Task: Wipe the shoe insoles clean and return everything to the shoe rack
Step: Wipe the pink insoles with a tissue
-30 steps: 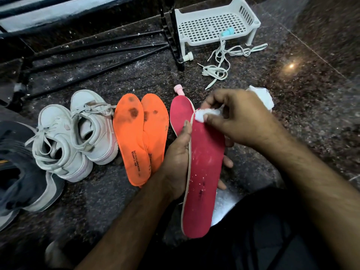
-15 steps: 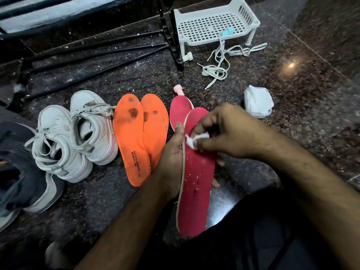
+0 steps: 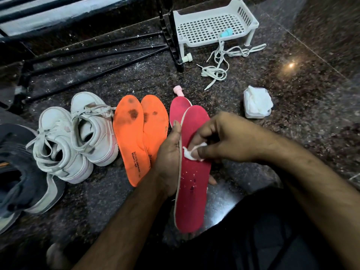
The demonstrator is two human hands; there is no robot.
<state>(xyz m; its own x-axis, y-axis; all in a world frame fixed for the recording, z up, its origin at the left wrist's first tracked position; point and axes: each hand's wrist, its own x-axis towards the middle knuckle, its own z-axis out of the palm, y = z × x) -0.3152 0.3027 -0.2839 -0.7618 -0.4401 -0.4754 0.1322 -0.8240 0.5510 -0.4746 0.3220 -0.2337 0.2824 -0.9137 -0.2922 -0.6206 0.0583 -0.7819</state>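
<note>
My left hand [image 3: 169, 158] grips a red insole [image 3: 194, 178] from its left edge and holds it up over the floor. White specks dot its lower half. My right hand [image 3: 224, 139] pinches a small white wad of cotton [image 3: 190, 152] and presses it on the middle of that insole. A second red insole [image 3: 178, 108] lies on the floor behind, mostly hidden. Two stained orange insoles [image 3: 136, 133] lie side by side to the left. The black metal shoe rack [image 3: 97, 53] stands at the back left.
A pair of white sneakers [image 3: 78, 137] sits left of the orange insoles, and a dark sneaker [image 3: 21, 172] lies at the far left. A white tub of cotton wipes [image 3: 257, 104] stands to the right. Loose laces [image 3: 220, 61] trail from a white plastic shelf [image 3: 212, 24].
My right hand has dragged the cotton wad down the red insole, from its toe end to the middle. The left hand has lowered the insole slightly.
</note>
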